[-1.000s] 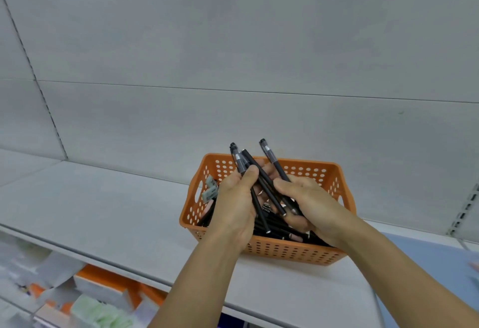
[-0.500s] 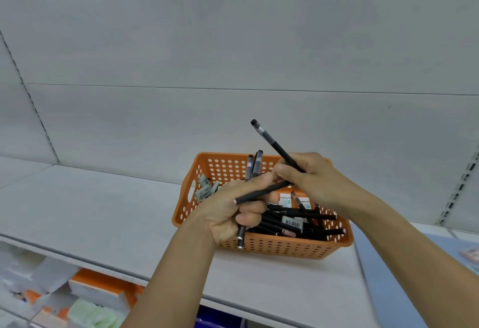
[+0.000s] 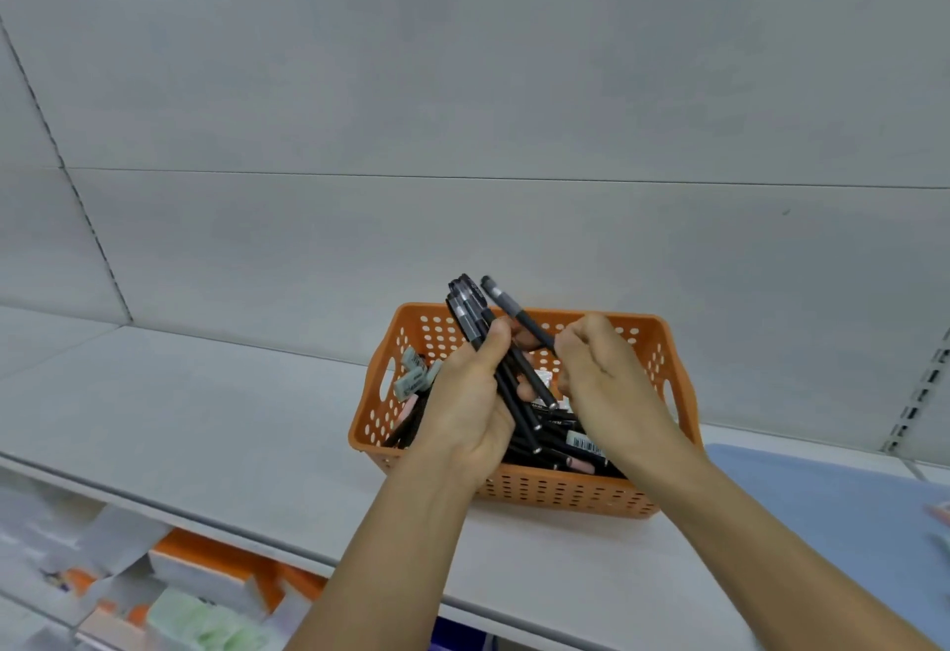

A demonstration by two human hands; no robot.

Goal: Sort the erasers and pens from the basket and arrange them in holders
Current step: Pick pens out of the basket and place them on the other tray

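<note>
Since half a second ago, one black pen [image 3: 516, 317] has been brought by the right hand [image 3: 604, 383] close against the bundle of pens [image 3: 493, 357] that is gripped in the left hand [image 3: 470, 403]. The left grip is closed around the bundle, with the caps pointing up and away. The right grip is pinched on the single pen, just beside the bundle. Both hands are held above the orange basket [image 3: 524, 491], which is standing on the white shelf [image 3: 205, 419]. More pens are lying below the grips in the basket, and grey erasers [image 3: 414, 378] are seen to the left of the left grip.
</note>
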